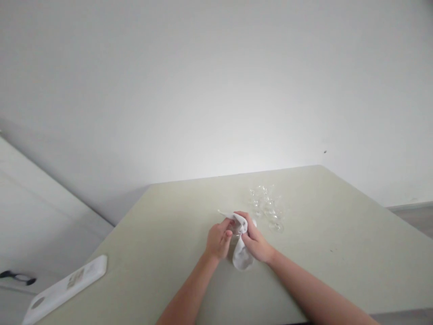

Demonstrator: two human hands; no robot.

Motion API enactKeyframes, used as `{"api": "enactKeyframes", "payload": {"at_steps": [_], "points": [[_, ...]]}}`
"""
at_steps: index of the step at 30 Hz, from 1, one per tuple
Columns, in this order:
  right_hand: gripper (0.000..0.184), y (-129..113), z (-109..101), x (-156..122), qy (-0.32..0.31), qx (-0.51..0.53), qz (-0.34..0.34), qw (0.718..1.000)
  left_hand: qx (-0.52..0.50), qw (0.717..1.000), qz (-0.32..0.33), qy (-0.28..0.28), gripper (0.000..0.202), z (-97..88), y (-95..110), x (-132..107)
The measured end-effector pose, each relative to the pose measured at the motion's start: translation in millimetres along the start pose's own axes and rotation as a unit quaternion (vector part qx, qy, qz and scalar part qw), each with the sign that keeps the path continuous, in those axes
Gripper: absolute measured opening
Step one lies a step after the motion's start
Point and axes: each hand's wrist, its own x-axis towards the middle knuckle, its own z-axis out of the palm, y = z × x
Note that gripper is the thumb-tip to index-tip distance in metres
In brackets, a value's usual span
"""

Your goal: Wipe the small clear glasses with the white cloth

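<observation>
My right hand [255,241] is closed round a bunched white cloth [242,257], whose lower end hangs in a loose fold toward the table. A narrow tip of the cloth sticks out at the upper left. My left hand [218,239] faces it from the left, fingers curled in under the cloth and thumb raised. Between the two hands shows a small see-through object [234,228], partly wrapped by the cloth; its kind cannot be made out. Both hands are above the middle of the pale green table [162,243].
Just beyond my right hand lies a cluster of clear, shiny pieces [267,205]. At the table's left edge is a white board [69,289] with a round hole and a label. A white wall [216,90] stands behind the table, and a cabinet with a black handle [17,277] is at left.
</observation>
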Motion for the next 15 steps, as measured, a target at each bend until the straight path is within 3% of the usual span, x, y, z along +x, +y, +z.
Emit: {"api": "enactKeyframes", "payload": {"at_steps": [3, 5, 8, 15], "points": [[0.047, 13.8, 4.6, 0.3, -0.01, 0.022, 0.081, 0.996, 0.062, 0.998, 0.008, -0.005, 0.087, -3.4, -1.7, -1.6], [0.041, 20.5, 5.5, 0.2, -0.026, 0.012, 0.119, 0.992, 0.11, 0.993, 0.028, -0.016, 0.085, -3.7, -1.4, -2.2], [0.023, 23.9, 6.2, 0.0, -0.053, 0.034, 0.114, 0.992, 0.17, 0.982, 0.076, -0.035, 0.085, -2.8, -0.3, -1.5], [0.018, 20.8, 9.3, 1.5, -0.088, 0.092, 0.087, 0.988, 0.21, 0.972, 0.103, -0.034, 0.084, -3.9, -6.7, -0.9]]}}
